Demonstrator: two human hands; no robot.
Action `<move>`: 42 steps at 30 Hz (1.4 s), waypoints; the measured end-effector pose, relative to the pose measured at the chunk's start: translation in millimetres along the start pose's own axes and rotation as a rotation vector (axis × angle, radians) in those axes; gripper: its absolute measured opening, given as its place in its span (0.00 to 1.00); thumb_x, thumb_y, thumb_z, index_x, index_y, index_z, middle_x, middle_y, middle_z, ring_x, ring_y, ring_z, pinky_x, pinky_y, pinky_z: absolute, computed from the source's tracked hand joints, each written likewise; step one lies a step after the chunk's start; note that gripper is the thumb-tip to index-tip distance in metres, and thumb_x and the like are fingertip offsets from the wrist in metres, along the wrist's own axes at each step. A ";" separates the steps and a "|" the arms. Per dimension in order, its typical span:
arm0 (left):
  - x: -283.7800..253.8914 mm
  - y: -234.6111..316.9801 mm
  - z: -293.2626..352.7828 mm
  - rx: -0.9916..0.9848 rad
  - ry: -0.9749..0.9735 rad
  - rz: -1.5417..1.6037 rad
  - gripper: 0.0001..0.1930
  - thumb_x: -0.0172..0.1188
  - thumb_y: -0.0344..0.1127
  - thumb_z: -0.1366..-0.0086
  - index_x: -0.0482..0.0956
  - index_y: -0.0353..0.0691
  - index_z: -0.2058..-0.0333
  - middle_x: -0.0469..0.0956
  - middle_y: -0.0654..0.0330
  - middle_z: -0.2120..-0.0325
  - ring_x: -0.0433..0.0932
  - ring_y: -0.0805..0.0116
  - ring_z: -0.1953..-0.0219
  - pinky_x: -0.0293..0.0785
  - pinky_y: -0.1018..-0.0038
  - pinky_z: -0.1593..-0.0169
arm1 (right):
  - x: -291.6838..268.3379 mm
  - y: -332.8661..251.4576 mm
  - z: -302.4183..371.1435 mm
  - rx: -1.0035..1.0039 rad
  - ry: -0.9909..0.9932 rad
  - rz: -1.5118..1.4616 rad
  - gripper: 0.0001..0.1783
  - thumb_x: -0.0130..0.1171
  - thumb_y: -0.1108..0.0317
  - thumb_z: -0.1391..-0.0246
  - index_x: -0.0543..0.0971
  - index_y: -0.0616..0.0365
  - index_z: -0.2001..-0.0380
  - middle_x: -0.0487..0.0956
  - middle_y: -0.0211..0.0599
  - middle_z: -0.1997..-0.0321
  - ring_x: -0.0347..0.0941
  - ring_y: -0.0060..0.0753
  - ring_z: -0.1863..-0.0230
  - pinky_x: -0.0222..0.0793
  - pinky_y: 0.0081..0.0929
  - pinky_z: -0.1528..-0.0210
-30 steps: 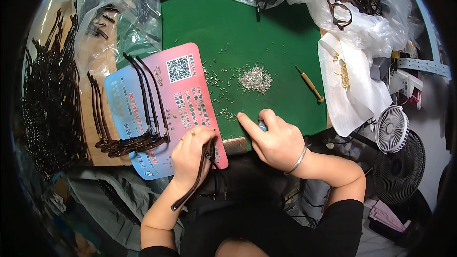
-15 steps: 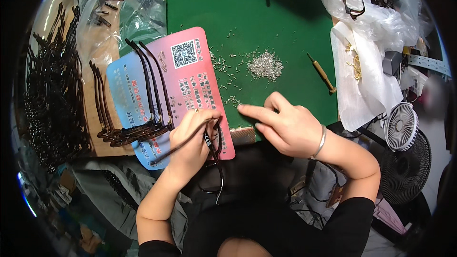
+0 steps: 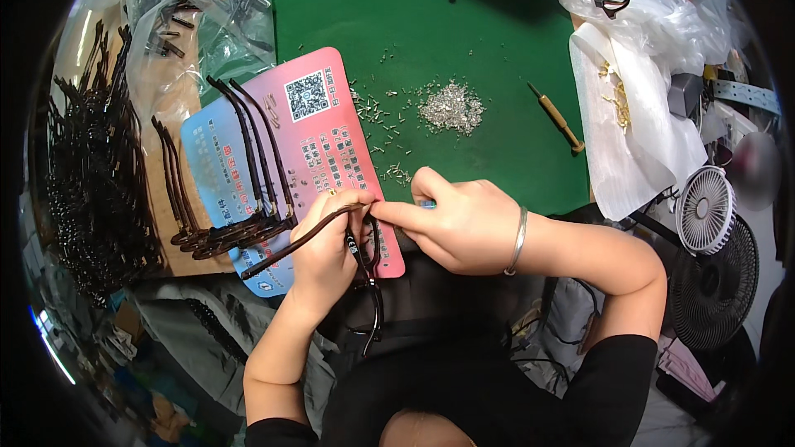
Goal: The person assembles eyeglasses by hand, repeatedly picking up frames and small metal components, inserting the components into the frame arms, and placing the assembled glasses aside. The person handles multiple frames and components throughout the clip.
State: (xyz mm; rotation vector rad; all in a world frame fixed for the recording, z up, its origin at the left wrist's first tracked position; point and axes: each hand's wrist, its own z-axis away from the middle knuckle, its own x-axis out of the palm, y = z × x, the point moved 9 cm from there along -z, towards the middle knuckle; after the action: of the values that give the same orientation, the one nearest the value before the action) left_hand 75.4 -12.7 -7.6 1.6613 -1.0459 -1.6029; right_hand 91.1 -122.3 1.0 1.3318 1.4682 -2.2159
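Note:
My left hand [image 3: 325, 240] is closed around a dark eyeglass frame [image 3: 277, 258], one temple slanting out to the lower left and another part hanging down toward my lap. My right hand [image 3: 468, 223] meets it, thumb and index finger pressed together at the frame near the left fingertips. Whatever the right fingers pinch is too small to make out; a small blue-green spot shows between the curled fingers. Just beyond lie loose tiny metal screws [image 3: 396, 174], with a larger heap of screws [image 3: 451, 108] farther off.
A pink and blue printed card [image 3: 335, 62] lies under several assembled eyeglass frames [image 3: 236, 232]. A brass-handled screwdriver [image 3: 559, 120] rests at right on the green mat [image 3: 513, 50]. Bundled dark temples [image 3: 103, 174] fill the left side; a white cloth [image 3: 609, 165] and small fan [image 3: 704, 211] stand right.
My right hand has moved left from the loose screws on the mat to the eyeglass frame, its fingertips now beside the left ones. The frame has turned slightly in my left hand.

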 end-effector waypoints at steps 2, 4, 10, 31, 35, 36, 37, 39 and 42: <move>-0.8 0.8 0.6 0.003 0.001 -0.013 0.18 0.54 0.13 0.54 0.74 0.34 0.62 0.68 0.61 0.81 0.70 0.71 0.81 0.69 0.77 0.77 | -2.8 -9.8 -0.5 -0.125 0.069 0.266 0.24 0.55 0.66 0.56 0.72 0.46 0.51 0.67 0.35 0.73 0.68 0.30 0.84 0.67 0.27 0.85; -0.9 4.6 -0.8 0.033 0.010 -0.037 0.18 0.53 0.13 0.54 0.74 0.33 0.62 0.69 0.60 0.81 0.70 0.69 0.80 0.69 0.76 0.77 | -4.8 -11.2 -2.1 -0.202 0.127 0.349 0.23 0.55 0.65 0.58 0.72 0.51 0.53 0.67 0.34 0.74 0.67 0.27 0.86 0.64 0.25 0.88; -3.7 5.7 -1.2 0.059 0.036 -0.115 0.09 0.53 0.17 0.45 0.74 0.33 0.65 0.73 0.58 0.76 0.75 0.72 0.81 0.71 0.76 0.77 | -5.1 -10.2 -9.1 -0.212 0.079 0.287 0.21 0.56 0.67 0.60 0.70 0.57 0.58 0.68 0.39 0.72 0.72 0.34 0.84 0.69 0.30 0.87; -20.9 7.1 -42.5 0.041 0.316 -0.254 0.12 0.49 0.22 0.37 0.72 0.32 0.54 0.77 0.50 0.66 0.78 0.61 0.65 0.73 0.71 0.63 | -18.1 7.6 8.6 0.115 0.076 0.283 0.29 0.61 0.61 0.55 0.69 0.56 0.48 0.67 0.38 0.68 0.72 0.33 0.76 0.70 0.26 0.78; -36.2 12.9 -15.0 -0.022 0.272 0.042 0.18 0.43 0.24 0.33 0.65 0.35 0.45 0.71 0.51 0.54 0.77 0.67 0.62 0.75 0.76 0.61 | -33.1 9.6 19.0 0.151 0.100 0.175 0.27 0.60 0.62 0.54 0.67 0.55 0.50 0.65 0.41 0.65 0.73 0.37 0.75 0.72 0.30 0.77; -40.1 24.1 -12.8 -0.035 0.210 0.041 0.17 0.43 0.24 0.33 0.67 0.35 0.46 0.69 0.52 0.54 0.76 0.69 0.62 0.75 0.78 0.63 | -36.9 12.2 20.8 0.188 0.090 0.129 0.24 0.58 0.64 0.52 0.67 0.54 0.51 0.65 0.41 0.65 0.73 0.39 0.75 0.72 0.32 0.77; -36.5 21.8 -7.3 -0.065 0.156 0.087 0.17 0.43 0.25 0.33 0.68 0.35 0.47 0.68 0.53 0.55 0.75 0.70 0.62 0.75 0.79 0.63 | -35.2 16.5 21.2 0.190 0.073 0.115 0.23 0.57 0.65 0.52 0.67 0.53 0.51 0.64 0.41 0.66 0.73 0.40 0.75 0.72 0.32 0.77; -30.6 20.3 1.2 -0.113 0.088 0.112 0.15 0.44 0.26 0.33 0.72 0.35 0.50 0.68 0.54 0.57 0.74 0.71 0.63 0.75 0.80 0.63 | -32.2 14.7 19.8 0.164 0.090 0.126 0.20 0.56 0.68 0.52 0.68 0.51 0.53 0.65 0.40 0.67 0.72 0.39 0.77 0.71 0.33 0.79; -30.7 16.8 17.8 -0.093 0.178 0.194 0.18 0.51 0.17 0.40 0.67 0.30 0.51 0.75 0.51 0.62 0.76 0.70 0.69 0.74 0.77 0.63 | -28.3 7.8 18.1 0.113 0.220 0.218 0.19 0.57 0.68 0.55 0.73 0.51 0.55 0.66 0.38 0.69 0.71 0.33 0.79 0.70 0.29 0.81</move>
State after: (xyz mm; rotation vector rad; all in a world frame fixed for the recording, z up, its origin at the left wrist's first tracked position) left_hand 56.7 6.8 20.9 1.5578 -0.9934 -1.3328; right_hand 101.7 -149.7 19.2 1.7289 1.2065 -2.0944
